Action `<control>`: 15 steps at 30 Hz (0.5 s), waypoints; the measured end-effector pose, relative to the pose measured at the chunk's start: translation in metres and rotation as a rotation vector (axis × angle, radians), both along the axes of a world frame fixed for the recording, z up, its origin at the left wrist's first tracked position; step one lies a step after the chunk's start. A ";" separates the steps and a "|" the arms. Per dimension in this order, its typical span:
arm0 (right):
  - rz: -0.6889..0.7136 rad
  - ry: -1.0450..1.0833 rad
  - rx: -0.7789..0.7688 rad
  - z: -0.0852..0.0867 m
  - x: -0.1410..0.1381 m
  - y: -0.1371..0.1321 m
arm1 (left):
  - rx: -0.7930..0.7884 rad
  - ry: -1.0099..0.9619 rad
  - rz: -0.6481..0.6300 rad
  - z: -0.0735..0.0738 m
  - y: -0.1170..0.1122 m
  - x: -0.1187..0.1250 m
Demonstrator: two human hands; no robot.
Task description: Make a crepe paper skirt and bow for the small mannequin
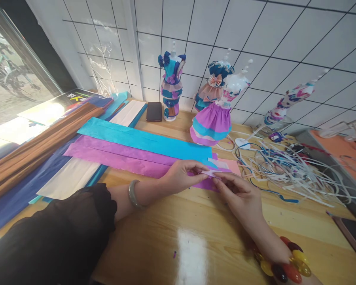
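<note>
A small pale lilac strip, probably paper [209,173], is pinched between both hands above the table. My left hand [182,176] grips its left end with thumb and forefinger. At the other end, the fingertips of my right hand [240,194] are closed on it. Just behind the hands lie long purple sheets [121,156] and a turquoise sheet [145,136], looking like crepe paper. A small white piece [219,163] and a peach piece [233,166] rest beyond my fingers. Part of the strip is hidden by my fingers.
Several small dress forms, one in a purple and turquoise skirt [212,122], stand along the tiled wall. A dark phone [154,111] lies nearby. Tangled white and blue strips [284,170] pile up at right. Brown paper [47,146] stretches across the left, near the window.
</note>
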State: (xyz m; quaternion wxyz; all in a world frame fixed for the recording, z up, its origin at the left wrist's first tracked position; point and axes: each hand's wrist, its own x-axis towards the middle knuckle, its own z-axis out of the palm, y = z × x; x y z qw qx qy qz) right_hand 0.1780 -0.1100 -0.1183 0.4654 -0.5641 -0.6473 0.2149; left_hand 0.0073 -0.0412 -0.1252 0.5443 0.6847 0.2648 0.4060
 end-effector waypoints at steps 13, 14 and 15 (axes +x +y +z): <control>0.046 0.064 -0.052 -0.005 0.003 0.003 | -0.029 0.015 -0.024 0.000 0.000 -0.001; 0.045 0.066 -0.050 -0.005 0.003 0.003 | -0.030 0.016 -0.022 0.000 0.000 -0.001; 0.045 0.069 -0.051 -0.005 0.004 0.003 | -0.030 0.016 -0.020 0.000 0.000 -0.001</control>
